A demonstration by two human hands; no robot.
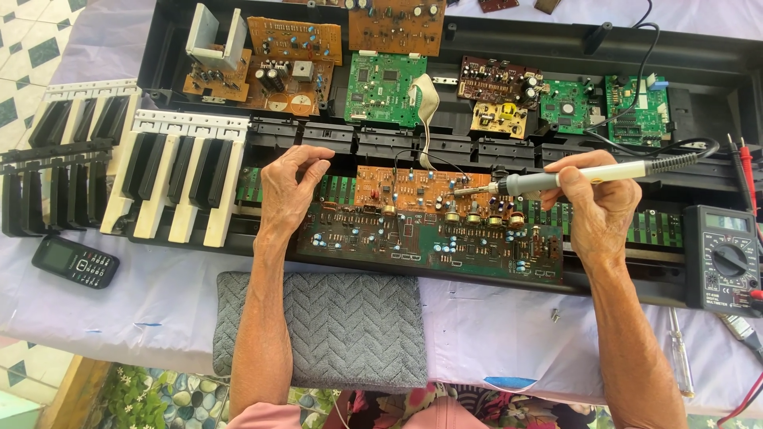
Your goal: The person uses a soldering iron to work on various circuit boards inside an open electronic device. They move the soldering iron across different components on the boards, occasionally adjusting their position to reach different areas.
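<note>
Soldering iron (584, 175) lies nearly level, tip pointing left onto the orange circuit board (413, 191). Right hand (598, 202) closed around its handle. Left hand (290, 187) half-curled, empty, fingertips at the board's left edge. Multimeter (722, 258) far right.

1. An informal electronics repair spot, likely at home: the bench (493, 334) is draped in pale cloth over a tiled floor (24, 48).
2. An opened keyboard case (445, 48) holds loose circuit boards (385, 87).
3. Repair tools lie about: a soldering iron (572, 176), a multimeter (725, 250), a screwdriver (680, 353).
</note>
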